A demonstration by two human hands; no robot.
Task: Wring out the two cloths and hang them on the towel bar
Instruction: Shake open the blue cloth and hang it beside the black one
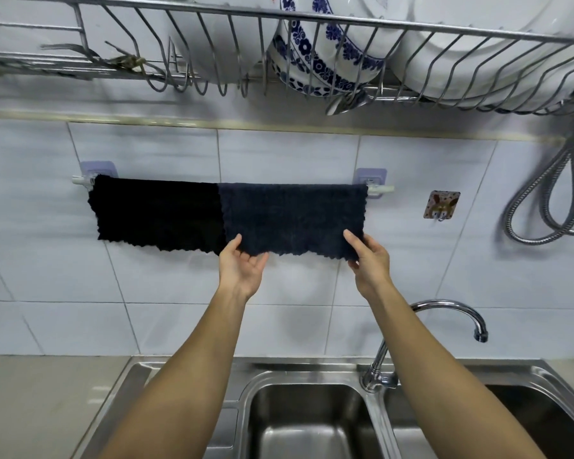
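Both hands point(242, 266) point(368, 260) gripping navy cloth point(292, 217)

Black cloth point(156, 213), navy cloth point(292, 217), white bar point(380, 190), blue-and-white floral bowl point(322, 58).

- A home kitchen.
- A steel double sink point(312, 422) lies near, with a curved tap point(444, 313) at its far edge.
- White wall tiles point(279, 154) stand behind it.
- A wire dish rack point(212, 44) above holds plates point(478, 44) and a blue-patterned bowl point(325, 58).
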